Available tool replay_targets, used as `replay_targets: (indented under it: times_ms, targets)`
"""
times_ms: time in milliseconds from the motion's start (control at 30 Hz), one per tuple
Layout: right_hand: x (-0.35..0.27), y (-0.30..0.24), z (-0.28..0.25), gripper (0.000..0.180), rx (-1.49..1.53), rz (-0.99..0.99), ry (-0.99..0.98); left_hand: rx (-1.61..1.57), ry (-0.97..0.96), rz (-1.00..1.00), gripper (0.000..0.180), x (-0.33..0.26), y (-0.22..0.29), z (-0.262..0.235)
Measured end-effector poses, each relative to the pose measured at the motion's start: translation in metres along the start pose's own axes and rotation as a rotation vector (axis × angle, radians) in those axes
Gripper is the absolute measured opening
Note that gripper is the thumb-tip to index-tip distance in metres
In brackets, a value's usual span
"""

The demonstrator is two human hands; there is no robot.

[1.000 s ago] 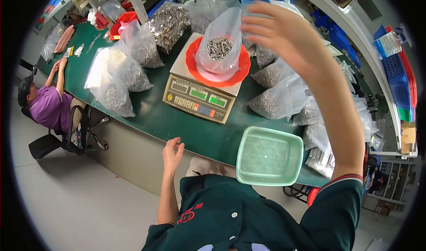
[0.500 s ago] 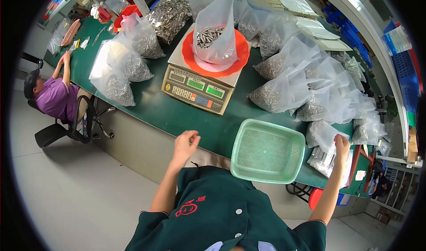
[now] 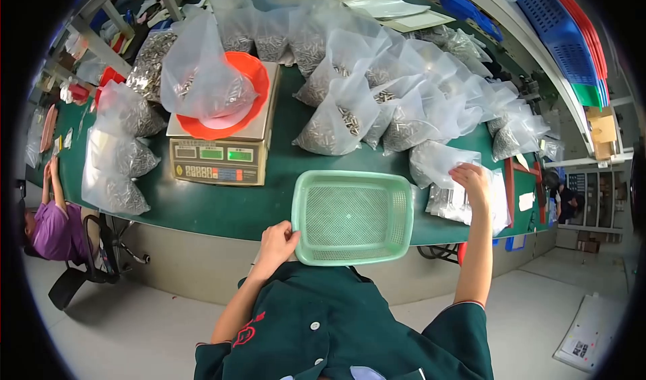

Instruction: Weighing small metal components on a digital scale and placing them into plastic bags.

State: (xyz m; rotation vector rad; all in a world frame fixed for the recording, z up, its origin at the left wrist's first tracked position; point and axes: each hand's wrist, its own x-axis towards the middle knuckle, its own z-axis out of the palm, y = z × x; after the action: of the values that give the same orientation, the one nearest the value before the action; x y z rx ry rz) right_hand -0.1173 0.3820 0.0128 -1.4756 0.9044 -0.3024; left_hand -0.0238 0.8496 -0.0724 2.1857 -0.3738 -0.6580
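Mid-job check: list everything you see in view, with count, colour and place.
Mesh basket: one, pale green, near bench edge
Scale: one, beige, left of basket, farther back
Dish: one, orange-red, on scale
Bag of metal pieces: one, translucent, in dish
Other filled bags: many overlapping, translucent, both sides of scale
Thin bag: one, translucent, right of basket
Packets: count unclear, silvery, below thin bag
Bench: one, green, under these
Wall-side baskets: stacked, blue and red, upper right
Seated co-worker: one, purple shirt, far left
Small background clutter: too indistinct to count
Hands: two, bare; left at basket's left rim, right at thin bag
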Motion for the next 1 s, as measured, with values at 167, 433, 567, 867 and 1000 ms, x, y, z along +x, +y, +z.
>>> replay_targets:
  times_ms: [167, 433, 567, 867, 1000]
  targets:
    - [0.101, 0.076, -0.014, 0.039, -0.824, -0.203, -0.286, 0.086, 0.236, 0.004, 0.02, 0.016, 0.0, 0.004]
    - [0.151, 0.125, 0.019, 0.045, -1.194, -0.396, -0.298, 0.1, 0.237, -0.012, 0.019, 0.014, 0.0, 0.007]
    - [0.125, 0.1, 0.043, 0.046, -1.18, -0.334, -0.174, 0.072, 0.225, -0.026, 0.02, 0.014, -0.002, 0.006]
    - [0.104, 0.086, 0.058, 0.033, -1.539, -0.361, -0.225, 0.042, 0.218, -0.007, 0.02, 0.009, -0.001, 0.009]
    - [0.102, 0.111, 0.059, 0.016, -1.201, -0.429, 0.405, 0.02, 0.235, -0.019, 0.022, 0.002, 0.004, 0.009]
